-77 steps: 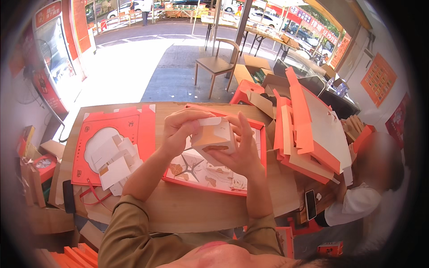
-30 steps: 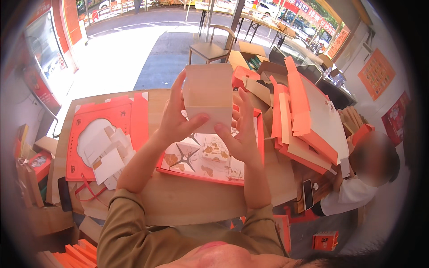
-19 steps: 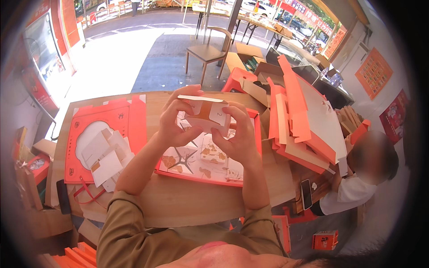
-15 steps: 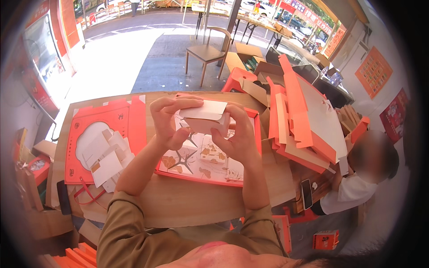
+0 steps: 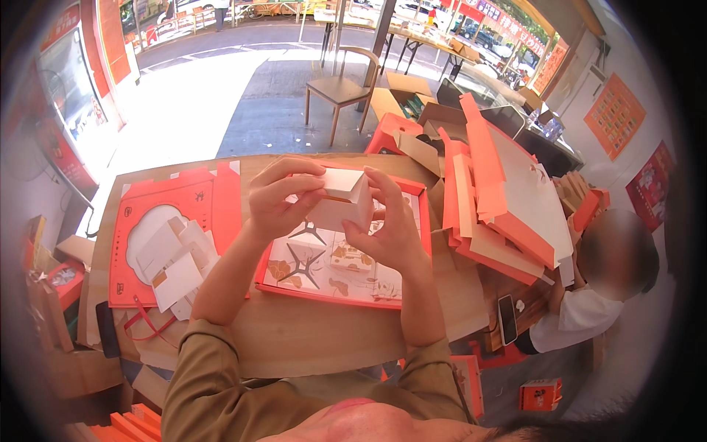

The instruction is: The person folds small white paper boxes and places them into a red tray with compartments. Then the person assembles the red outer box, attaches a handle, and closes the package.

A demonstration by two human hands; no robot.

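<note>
Cardboard, pale and cream-coloured, is what both hands are working: a small box (image 5: 339, 199) held in the air above the open orange tray (image 5: 414, 243) on the round wooden table (image 5: 294, 339).

In the head view, the only one, the left hand (image 5: 276, 202) grips the small box from its left side, fingers curled over the top edge and thumb beneath. The right hand (image 5: 387, 225) closes on it from the right, fingertips pressing on the upper flap, which stands slightly raised at the right corner. The box is tilted and touches nothing but the two hands. Below it the orange tray shows a printed insert with branch and leaf patterns, and at least one like box seems to sit inside it already.

To the left lies an orange lid sheet (image 5: 213, 202) with a round cut-out, and on it a loose heap of flat white blanks (image 5: 173, 261). To the right a stack of folded orange cartons (image 5: 493, 206) leans by the table's edge, a phone (image 5: 507, 319) lies beside it, and another person in a white top (image 5: 571, 324) sits past the rim.

The step in hand looks like closing the little box, its top flap not yet fully seated. The next move, by my judgement, calls for steady pressure from the right fingertips while the left hand braces the walls, so the thin card does not buckle.
</note>
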